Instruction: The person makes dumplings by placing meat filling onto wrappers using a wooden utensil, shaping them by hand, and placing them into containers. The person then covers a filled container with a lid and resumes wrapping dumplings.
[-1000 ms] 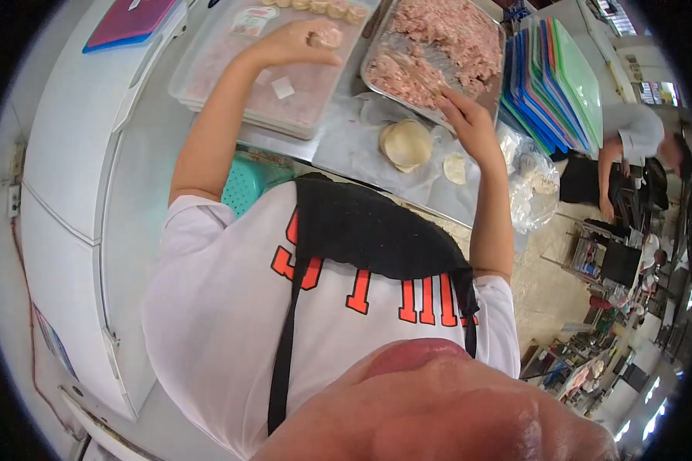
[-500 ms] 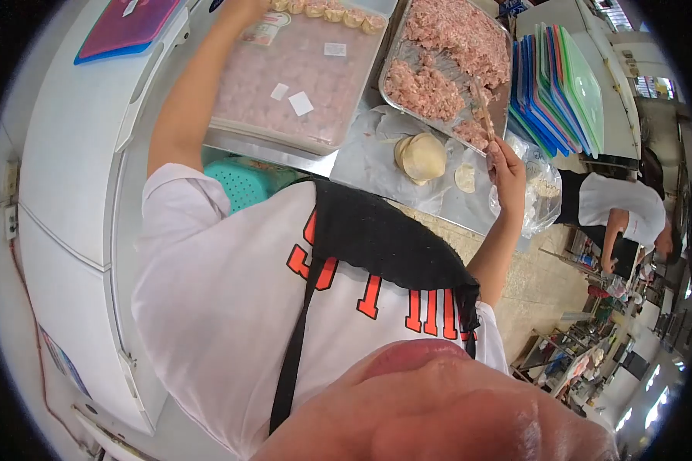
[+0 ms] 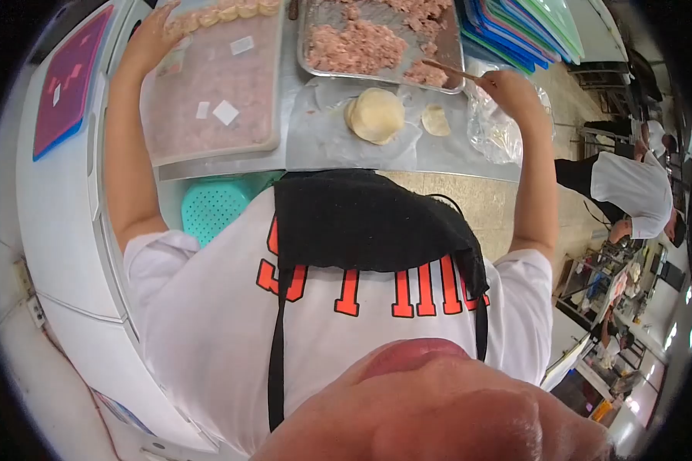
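Note:
My left hand [image 3: 152, 40] is at the far left corner of a clear plastic tray [image 3: 261, 100], fingers closed round a dumpling at the end of a row of open-topped dumplings [image 3: 231, 11]. My right hand [image 3: 509, 91] grips a thin wooden spatula [image 3: 457, 71], whose tip reaches into a small heap of minced meat [image 3: 425, 74] in a metal tray [image 3: 361, 74]. Larger mounds of minced meat [image 3: 354, 50] lie in the same tray. In front of it, a stack of round dumpling wrappers [image 3: 378, 114] rests on plastic film, with one loose wrapper [image 3: 436, 121] to its right.
A crumpled plastic bag [image 3: 494, 127] lies at the right of the metal counter [image 3: 307, 157]. Coloured plastic lids [image 3: 519, 31] are stacked behind it. A white freezer [image 3: 65, 200] stands left, with a teal basket [image 3: 214, 209] below the counter. Another person [image 3: 630, 184] works at far right.
The view has turned and shifted, so the trays appear higher and further left. My left hand stays at the dumpling row. My right hand still holds the spatula, its tip at the small meat heap.

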Demonstrator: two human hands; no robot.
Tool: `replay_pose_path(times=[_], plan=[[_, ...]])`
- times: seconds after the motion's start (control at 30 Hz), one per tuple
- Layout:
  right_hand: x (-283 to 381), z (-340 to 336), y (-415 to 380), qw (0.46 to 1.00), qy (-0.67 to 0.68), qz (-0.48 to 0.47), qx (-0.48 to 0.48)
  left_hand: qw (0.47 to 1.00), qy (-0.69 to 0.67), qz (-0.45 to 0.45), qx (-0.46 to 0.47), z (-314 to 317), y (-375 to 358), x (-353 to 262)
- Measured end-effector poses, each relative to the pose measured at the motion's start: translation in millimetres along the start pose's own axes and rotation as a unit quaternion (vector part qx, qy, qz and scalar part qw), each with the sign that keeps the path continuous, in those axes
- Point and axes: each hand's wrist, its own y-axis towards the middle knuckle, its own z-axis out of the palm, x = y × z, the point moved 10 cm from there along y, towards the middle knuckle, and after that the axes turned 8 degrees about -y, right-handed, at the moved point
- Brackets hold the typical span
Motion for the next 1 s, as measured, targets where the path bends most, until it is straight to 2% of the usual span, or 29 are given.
replay_pose_path(times=[0.03, 0.07, 0.13, 0.17, 0.2, 0.27, 0.33, 0.4, 0.43, 0.5, 0.6, 0.7, 0.73, 0.77, 0.83, 1.0], plan=[[-5.3, 0.6, 3.4, 0.995, -0.095, 0.015, 0.031, 0.999, 0.024, 0.034, -0.010, -7.8, -6.9, -39.0], [-5.8, 5.8, 5.8, 0.995, -0.093, 0.015, 0.031, 0.999, 0.024, 0.035, -0.009, -7.0, -12.6, -75.1], [11.4, 16.0, 11.5, 0.992, -0.102, -0.049, -0.047, 0.987, -0.136, 0.087, 0.007, 2.0, -23.4, -168.6], [25.2, 27.8, 14.1, 0.980, -0.076, -0.100, -0.156, 0.987, -0.145, 0.073, 0.010, 11.4, -33.7, -207.2], [39.9, 38.5, 16.4, 0.971, -0.075, -0.134, -0.182, 0.986, -0.152, 0.060, 0.015, 28.2, -40.7, -236.6], [69.6, 35.0, 12.5, 0.969, -0.073, -0.158, -0.177, 0.957, -0.254, 0.135, 0.044, 79.2, -46.8, -278.1], [75.0, 32.4, 12.7, 0.965, -0.070, -0.170, -0.188, 0.953, -0.271, 0.095, 0.096, 130.9, -52.3, -305.0], [65.9, 39.6, 15.6, 0.964, -0.047, -0.172, -0.197, 0.948, -0.257, 0.091, 0.166, 189.3, -61.6, -315.4], [56.0, 45.3, 20.7, 0.964, -0.046, -0.171, -0.200, 0.948, -0.255, 0.092, 0.166, 203.7, -65.7, -321.0], [46.0, 51.9, 23.1, 0.942, -0.032, -0.257, -0.216, 0.958, -0.218, 0.076, 0.172, 226.6, -75.2, -329.0], [13.7, 25.1, 31.0, 0.946, -0.095, -0.224, -0.214, 0.973, -0.188, 0.046, 0.130, 227.0, -76.5, -329.1], [11.4, 20.8, 19.6, 0.954, -0.078, -0.225, -0.184, 0.978, -0.180, 0.014, 0.105, 233.2, -78.7, -321.4], [21.2, 19.7, 3.1, 0.917, -0.058, -0.295, -0.261, 0.979, -0.181, 0.001, 0.090, 232.7, -77.1, -317.4], [23.1, 22.4, -1.3, 0.916, -0.054, -0.301, -0.262, 0.980, -0.177, -0.005, 0.090, 234.1, -77.1, -314.9], [29.3, 33.1, -5.4, 0.938, -0.058, -0.280, -0.198, 0.963, -0.249, -0.075, 0.067, 229.3, -78.4, -302.5], [26.4, 49.9, 4.5, 0.943, -0.011, -0.265, -0.201, 0.963, -0.250, -0.097, 0.007, 215.0, -80.6, -305.9]])
